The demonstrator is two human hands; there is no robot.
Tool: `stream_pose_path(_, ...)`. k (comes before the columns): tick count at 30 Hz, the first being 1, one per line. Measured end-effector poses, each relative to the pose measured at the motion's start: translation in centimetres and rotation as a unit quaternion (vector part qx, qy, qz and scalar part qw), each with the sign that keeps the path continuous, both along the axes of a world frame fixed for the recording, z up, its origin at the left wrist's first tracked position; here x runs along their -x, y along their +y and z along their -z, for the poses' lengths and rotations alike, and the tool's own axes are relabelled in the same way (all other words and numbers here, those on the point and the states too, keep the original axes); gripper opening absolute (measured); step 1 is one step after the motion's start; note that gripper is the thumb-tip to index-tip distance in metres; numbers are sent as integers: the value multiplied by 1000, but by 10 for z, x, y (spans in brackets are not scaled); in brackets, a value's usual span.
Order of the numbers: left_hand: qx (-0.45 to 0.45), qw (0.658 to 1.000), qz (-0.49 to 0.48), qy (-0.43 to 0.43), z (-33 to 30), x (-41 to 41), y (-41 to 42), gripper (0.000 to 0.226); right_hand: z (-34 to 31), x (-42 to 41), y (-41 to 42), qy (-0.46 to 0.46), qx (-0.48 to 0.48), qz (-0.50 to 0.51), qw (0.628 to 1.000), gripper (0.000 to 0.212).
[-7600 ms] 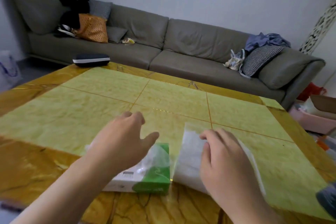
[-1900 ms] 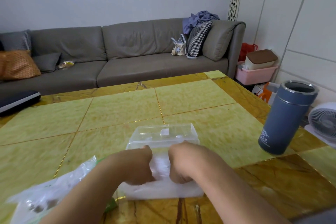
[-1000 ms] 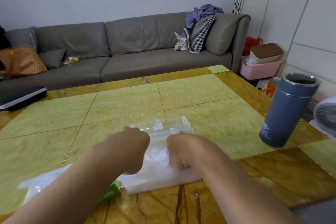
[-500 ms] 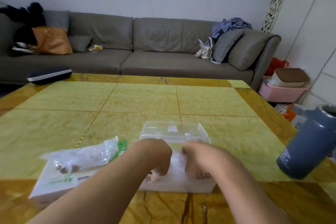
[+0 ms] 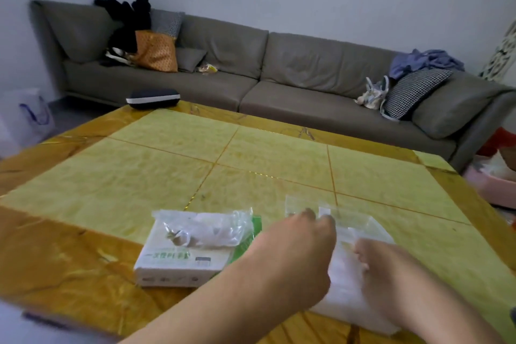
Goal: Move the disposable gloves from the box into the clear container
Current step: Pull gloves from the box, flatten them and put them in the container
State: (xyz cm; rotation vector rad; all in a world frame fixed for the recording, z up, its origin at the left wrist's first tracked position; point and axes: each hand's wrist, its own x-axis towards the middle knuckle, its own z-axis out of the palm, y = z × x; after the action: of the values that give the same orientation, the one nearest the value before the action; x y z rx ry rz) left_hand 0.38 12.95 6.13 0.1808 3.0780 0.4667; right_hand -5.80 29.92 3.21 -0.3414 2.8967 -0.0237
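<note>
A white and green glove box [image 5: 181, 260] lies on the table at the lower middle, with crumpled clear disposable gloves [image 5: 206, 229] bunched on its top. To its right is the clear container [image 5: 360, 227], holding a white stack of gloves [image 5: 344, 290]. My left hand [image 5: 296, 248] reaches over the container's left side, its fingertips touching the clear far part. My right hand [image 5: 391, 276] rests on the white stack with its fingers curled into it. The container's near wall is hidden by my arms.
The yellow tiled table [image 5: 173, 176] stretches ahead, with a dark case [image 5: 152, 98] at its far left edge. A grey sofa [image 5: 279, 78] with cushions and clothes runs behind it. A pink bin [image 5: 491, 190] sits on the floor at the right.
The view has swung left, and the blue flask is out of sight. My left hand has opened from a fist on the stack and stretched to the container's far part. My right hand stays on the gloves.
</note>
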Motion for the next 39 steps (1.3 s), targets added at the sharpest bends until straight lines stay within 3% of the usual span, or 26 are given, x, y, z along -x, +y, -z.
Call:
stream_pose_path(2, -46, 993, -27, 107, 5, -5, -26, 20, -5, -6, -8, 56, -12, 4, 998, 19)
stream_pose_path(4, -95, 980, -85, 154, 14, -9, -60, 20, -10, -13, -19, 114, 5, 7, 993, 23)
stream_pose_path(5, -101, 976, -117, 156, 19, -11, -78, 26, -13, -18, -26, 137, 28, 6, 990, 27)
stream_pose_path(8, -98, 979, -178, 37, 38, -11, -124, 49, -10, -25, -46, 182, 104, -19, 978, 30)
stream_pose_path(11, -140, 976, -164, 29, 44, -7, -134, 13, -1, -30, -65, 198, 159, -52, 966, 23)
stream_pose_path(15, -184, 970, -135, 81, 36, -4, -133, 7, 8, -32, -84, 171, 246, -102, 949, 26)
stream_pose_path(21, -230, 967, -77, 72, 27, -13, -125, 8, 4, -41, -104, 67, 394, -145, 905, 47)
stream_pose_path(25, -225, 971, -67, 44, 31, -15, -130, 18, 8, -38, -107, 139, 435, -136, 879, 17)
stream_pose_path(28, -207, 974, -95, 9, 37, -15, -136, 13, 6, -33, -101, 125, 472, -88, 868, 25)
stream_pose_path(31, -194, 975, -110, 7, 43, -12, -140, 27, 0, -30, -94, 108, 517, -44, 848, 24)
stream_pose_path(36, -277, 955, -103, 32, 39, -10, -141, 37, -7, -26, -84, 60, 588, 4, 807, 6)
stream_pose_path(39, -319, 946, -56, 29, 26, -15, -135, 27, -8, -23, -78, -14, 572, -20, 820, 45)
